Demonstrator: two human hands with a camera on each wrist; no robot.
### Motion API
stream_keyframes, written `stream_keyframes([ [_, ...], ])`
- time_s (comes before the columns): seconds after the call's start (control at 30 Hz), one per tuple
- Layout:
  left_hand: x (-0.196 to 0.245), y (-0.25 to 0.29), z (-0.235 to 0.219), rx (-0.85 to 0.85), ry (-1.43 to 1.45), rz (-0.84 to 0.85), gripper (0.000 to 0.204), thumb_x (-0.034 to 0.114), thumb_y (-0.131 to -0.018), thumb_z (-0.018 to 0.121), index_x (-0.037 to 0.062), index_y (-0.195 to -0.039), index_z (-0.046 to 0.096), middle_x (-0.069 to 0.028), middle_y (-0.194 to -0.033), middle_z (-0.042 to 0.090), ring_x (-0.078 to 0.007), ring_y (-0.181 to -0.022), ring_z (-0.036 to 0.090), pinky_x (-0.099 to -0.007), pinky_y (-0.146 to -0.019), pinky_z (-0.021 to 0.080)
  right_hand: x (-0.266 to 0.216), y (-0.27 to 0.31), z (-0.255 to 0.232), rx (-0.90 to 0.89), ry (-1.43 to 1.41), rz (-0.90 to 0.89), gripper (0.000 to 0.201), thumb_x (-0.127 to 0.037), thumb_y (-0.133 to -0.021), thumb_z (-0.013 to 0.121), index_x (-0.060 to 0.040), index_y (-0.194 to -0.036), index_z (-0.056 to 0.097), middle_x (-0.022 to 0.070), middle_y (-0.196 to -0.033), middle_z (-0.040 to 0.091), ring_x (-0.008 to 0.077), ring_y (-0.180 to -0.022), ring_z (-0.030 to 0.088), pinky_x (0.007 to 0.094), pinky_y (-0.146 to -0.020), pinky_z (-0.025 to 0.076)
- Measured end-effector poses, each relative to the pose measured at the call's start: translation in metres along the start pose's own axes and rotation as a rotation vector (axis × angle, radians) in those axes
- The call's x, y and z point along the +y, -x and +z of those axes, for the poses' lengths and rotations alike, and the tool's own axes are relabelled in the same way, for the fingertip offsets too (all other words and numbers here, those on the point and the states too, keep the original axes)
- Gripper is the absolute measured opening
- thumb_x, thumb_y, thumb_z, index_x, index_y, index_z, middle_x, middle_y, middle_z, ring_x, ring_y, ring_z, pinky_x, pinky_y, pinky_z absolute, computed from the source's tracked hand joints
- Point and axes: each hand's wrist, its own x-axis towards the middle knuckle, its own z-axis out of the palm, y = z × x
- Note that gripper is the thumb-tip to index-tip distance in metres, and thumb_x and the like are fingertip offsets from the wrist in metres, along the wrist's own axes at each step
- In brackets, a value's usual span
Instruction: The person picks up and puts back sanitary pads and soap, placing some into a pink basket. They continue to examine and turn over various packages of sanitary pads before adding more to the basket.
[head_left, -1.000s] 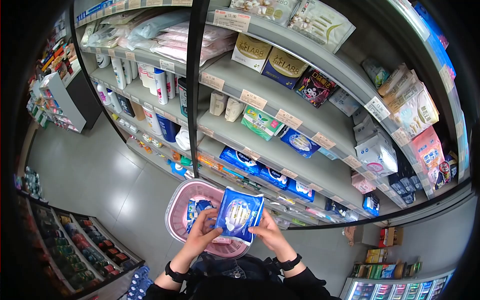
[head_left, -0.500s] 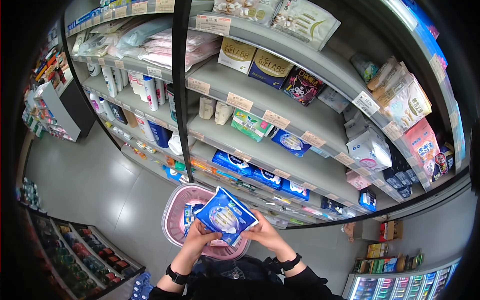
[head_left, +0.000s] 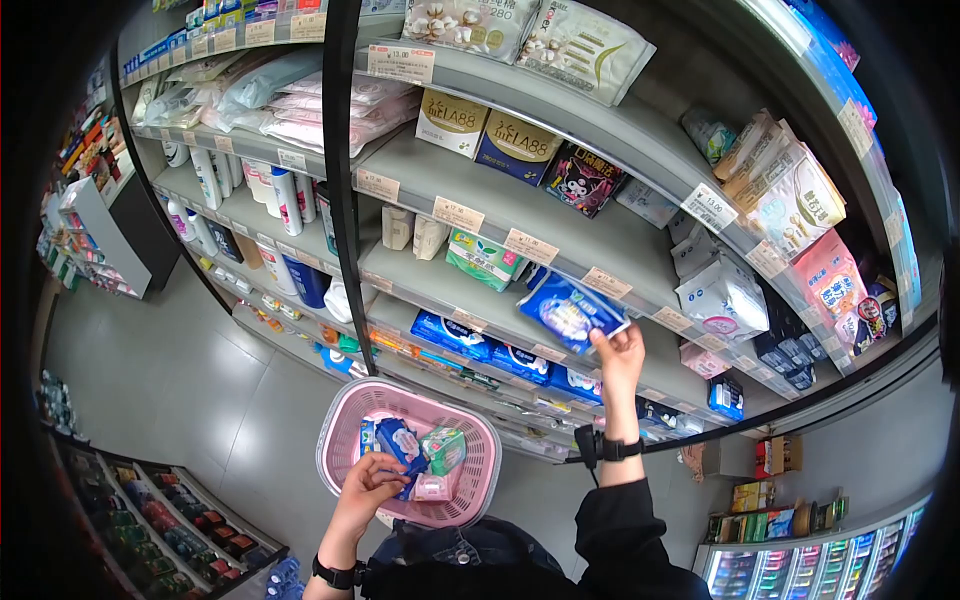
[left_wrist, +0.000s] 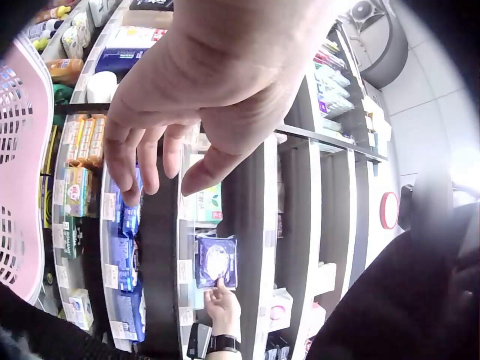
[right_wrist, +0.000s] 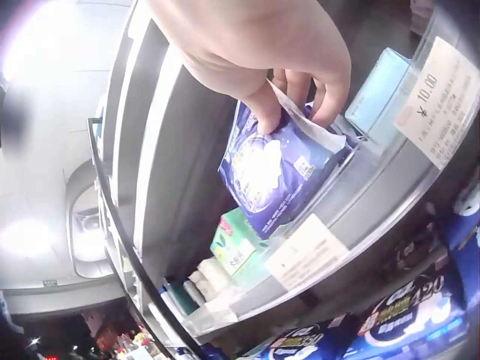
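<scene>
My right hand (head_left: 621, 365) pinches the near edge of a blue pack of sanitary pads (head_left: 572, 312) at the middle shelf. In the right wrist view the thumb lies on the front of the pack (right_wrist: 259, 169), with the other fingers behind its edge. A green pack (right_wrist: 235, 244) stands beside it there. Over the pink basket (head_left: 487, 440) hovers my left hand (head_left: 368, 485), overlapping its left side. The left wrist view shows the left hand (left_wrist: 202, 90) with loosely bent fingers and nothing in them. Inside the basket lie a blue pack (head_left: 400, 440), a green pack (head_left: 443, 450) and a pink one (head_left: 435, 487).
Price tags (head_left: 532, 246) line the shelf edges. More blue packs (head_left: 450, 334) fill the shelf below. Boxes (head_left: 518, 148) and bagged goods (head_left: 585, 50) sit higher up. A dark upright post (head_left: 342, 180) divides the shelving. A low display rack (head_left: 160, 490) stands at the left.
Both hands held the blue pack over the basket before. The left hand has let go and stayed low; the right has carried the pack up and right to the shelf.
</scene>
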Motion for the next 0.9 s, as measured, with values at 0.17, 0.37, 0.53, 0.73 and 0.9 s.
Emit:
stream_keyframes([
  [0.17, -0.005, 0.007, -0.008, 0.056, 0.011, -0.040, 0.034, -0.016, -0.080, 0.056, 0.0023, -0.108, 0.054, -0.0095, -0.105, 0.062, -0.0196, -0.095, 0.064, -0.0270, -0.082, 0.050, 0.029, -0.037, -0.002, 0.072, 0.193, -0.085, 0.042, 0.007, -0.079, 0.068, 0.0046, -0.117, 0.049, 0.0119, -0.106, 0.065, 0.0165, -0.094, 0.063, 0.0277, -0.085, 0.048],
  [0.37, -0.014, 0.010, -0.022, 0.132, 0.004, 0.000, 0.034, -0.016, -0.080, 0.055, 0.0017, -0.109, 0.053, -0.0083, -0.101, 0.064, -0.0189, -0.092, 0.064, -0.0274, -0.083, 0.050, 0.052, -0.046, 0.001, 0.119, 0.172, -0.060, 0.042, 0.005, -0.079, 0.069, 0.0046, -0.116, 0.050, 0.0135, -0.105, 0.065, 0.0180, -0.094, 0.063, 0.0289, -0.083, 0.049],
  [0.53, -0.020, 0.003, -0.034, 0.180, 0.019, -0.014, 0.032, -0.013, -0.081, 0.055, 0.0022, -0.110, 0.053, -0.0080, -0.101, 0.064, -0.0178, -0.093, 0.064, -0.0251, -0.078, 0.050, 0.056, -0.043, -0.002, 0.171, 0.271, -0.095, 0.045, 0.000, -0.077, 0.072, 0.0037, -0.117, 0.051, 0.0141, -0.106, 0.063, 0.0192, -0.091, 0.063, 0.0300, -0.080, 0.049],
  [0.73, -0.060, -0.026, -0.071, 0.291, -0.092, -0.095, 0.032, -0.008, -0.080, 0.057, 0.0024, -0.110, 0.054, -0.0077, -0.099, 0.064, -0.0150, -0.085, 0.062, -0.0237, -0.072, 0.048, 0.017, 0.022, -0.021, 0.152, 0.225, -0.094, 0.028, 0.000, -0.086, 0.059, 0.0007, -0.113, 0.053, 0.0090, -0.100, 0.060, 0.0139, -0.087, 0.059, 0.0270, -0.080, 0.048],
  [0.9, -0.142, -0.067, -0.114, 0.215, -0.583, -0.142, 0.030, 0.002, -0.077, 0.066, 0.0010, -0.106, 0.058, -0.0090, -0.093, 0.063, -0.0157, -0.082, 0.060, -0.0290, -0.070, 0.050, 0.032, 0.090, -0.053, -0.067, 0.215, 0.132, 0.013, 0.005, -0.085, 0.055, -0.0027, -0.094, 0.060, 0.0011, -0.081, 0.063, 0.0069, -0.075, 0.058, 0.0207, -0.071, 0.046],
])
